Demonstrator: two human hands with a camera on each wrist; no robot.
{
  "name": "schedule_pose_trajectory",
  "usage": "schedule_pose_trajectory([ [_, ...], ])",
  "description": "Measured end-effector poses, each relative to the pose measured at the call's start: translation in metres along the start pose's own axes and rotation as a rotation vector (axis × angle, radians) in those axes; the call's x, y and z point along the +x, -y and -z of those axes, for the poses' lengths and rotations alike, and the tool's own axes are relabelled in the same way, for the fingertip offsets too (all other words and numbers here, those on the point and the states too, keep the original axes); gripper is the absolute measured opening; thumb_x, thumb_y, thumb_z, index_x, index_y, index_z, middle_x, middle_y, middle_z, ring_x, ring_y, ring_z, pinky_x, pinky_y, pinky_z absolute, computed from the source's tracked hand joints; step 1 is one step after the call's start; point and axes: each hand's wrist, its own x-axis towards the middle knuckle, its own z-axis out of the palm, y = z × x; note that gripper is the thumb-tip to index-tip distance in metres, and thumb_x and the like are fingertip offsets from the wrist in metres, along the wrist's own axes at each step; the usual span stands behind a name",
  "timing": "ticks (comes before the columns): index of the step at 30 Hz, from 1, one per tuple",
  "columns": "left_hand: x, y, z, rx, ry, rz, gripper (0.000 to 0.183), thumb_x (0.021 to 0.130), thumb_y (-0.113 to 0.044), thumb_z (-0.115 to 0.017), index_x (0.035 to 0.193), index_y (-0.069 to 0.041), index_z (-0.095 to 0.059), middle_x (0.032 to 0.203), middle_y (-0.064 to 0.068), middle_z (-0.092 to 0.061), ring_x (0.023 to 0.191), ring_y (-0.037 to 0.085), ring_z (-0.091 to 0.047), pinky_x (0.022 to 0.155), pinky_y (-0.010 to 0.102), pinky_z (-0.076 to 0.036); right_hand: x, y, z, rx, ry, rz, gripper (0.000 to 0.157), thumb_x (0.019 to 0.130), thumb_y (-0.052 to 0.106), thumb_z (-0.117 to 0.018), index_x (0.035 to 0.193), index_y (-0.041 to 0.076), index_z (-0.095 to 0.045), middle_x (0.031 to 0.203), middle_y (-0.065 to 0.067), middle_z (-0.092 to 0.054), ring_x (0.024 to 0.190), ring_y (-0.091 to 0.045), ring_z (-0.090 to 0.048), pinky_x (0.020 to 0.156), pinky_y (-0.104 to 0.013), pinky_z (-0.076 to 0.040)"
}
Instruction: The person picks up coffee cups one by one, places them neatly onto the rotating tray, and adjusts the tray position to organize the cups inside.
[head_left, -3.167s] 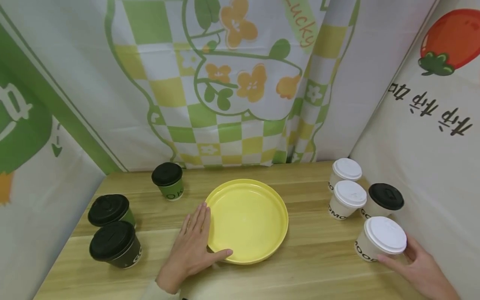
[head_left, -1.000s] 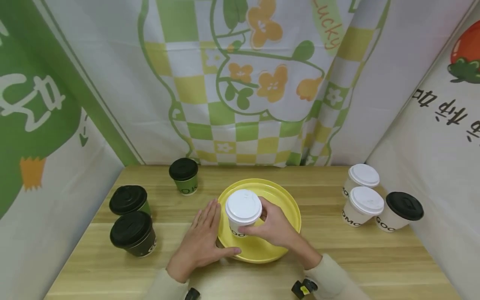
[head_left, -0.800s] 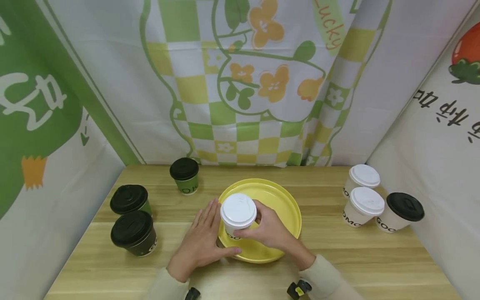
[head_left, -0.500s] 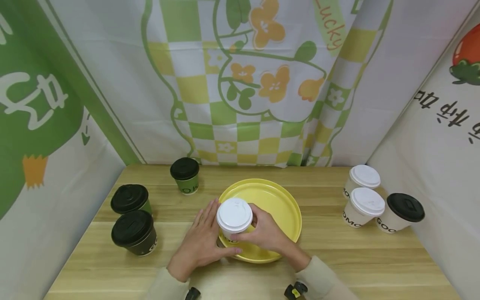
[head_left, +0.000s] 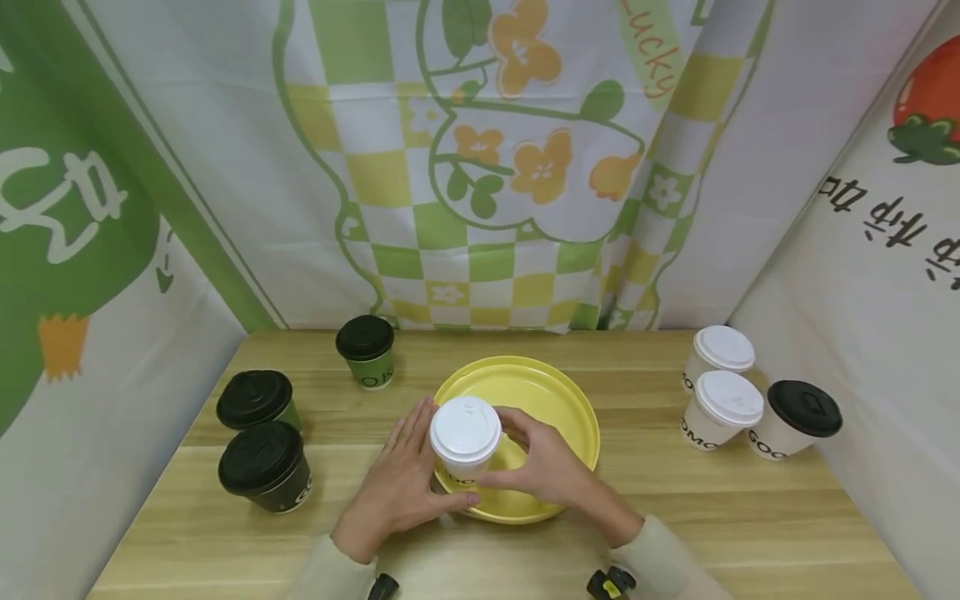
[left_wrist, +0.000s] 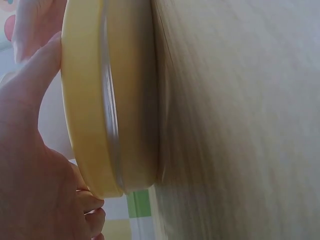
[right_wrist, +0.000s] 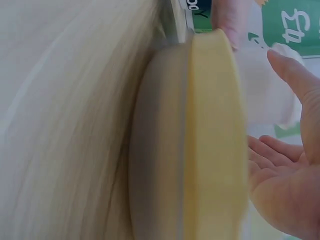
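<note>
Backdrop: a checked, flower-printed cloth (head_left: 487, 167) hangs behind everything.
Tabletop: my wooden table (head_left: 720, 504) runs back to the cloth.
Yellow plate: the round yellow plate (head_left: 551, 392) lies flat in front of me.
Left hand: my left hand (head_left: 401, 479) rests on the plate's left rim, fingers straight, thumb spread away along the near edge.
Right hand: my right hand (head_left: 543, 462) is spread wide over the plate at the cup's right side; whether its tips touch the cup, I cannot tell.
Cup between my hands: the white-lidded cup (head_left: 465, 437) stands upright inside the plate, toward its left side.
Other cups: two black-lidded cups (head_left: 264, 467) and a small green cup (head_left: 367, 354) on my left; two white-lidded cups (head_left: 722, 408) and one black-lidded white cup (head_left: 795, 417) on my right.
</note>
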Motion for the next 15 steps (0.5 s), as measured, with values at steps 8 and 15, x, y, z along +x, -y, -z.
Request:
schedule_pose_trajectory([
  [8,0.001,-0.002,-0.001,-0.019,0.018,0.011,0.137,0.078,-0.083,-0.07,0.168,0.004,-0.013,0.177,0.024,-0.009,0.166,0.04,-0.012,0.134,0.059,-0.017,-0.058,0.001,0.052,-0.072,-0.139,-0.127,0.089,0.082,0.038,-0.093,0.155,0.01,-0.05,0.158,-0.012,-0.056,0.149,-0.033,-0.052,0.124,-0.048,-0.04],
  [15,0.001,0.003,0.001,-0.06,-0.027,-0.038,0.135,0.078,-0.079,-0.074,0.166,0.005,-0.018,0.175,0.028,-0.015,0.163,0.045,-0.018,0.13,0.065,-0.025,-0.115,-0.012,0.099,-0.232,-0.281,-0.231,0.086,0.085,0.041,-0.09,0.154,0.009,-0.051,0.155,-0.016,-0.058,0.144,-0.04,-0.055,0.116,-0.037,-0.049],
])
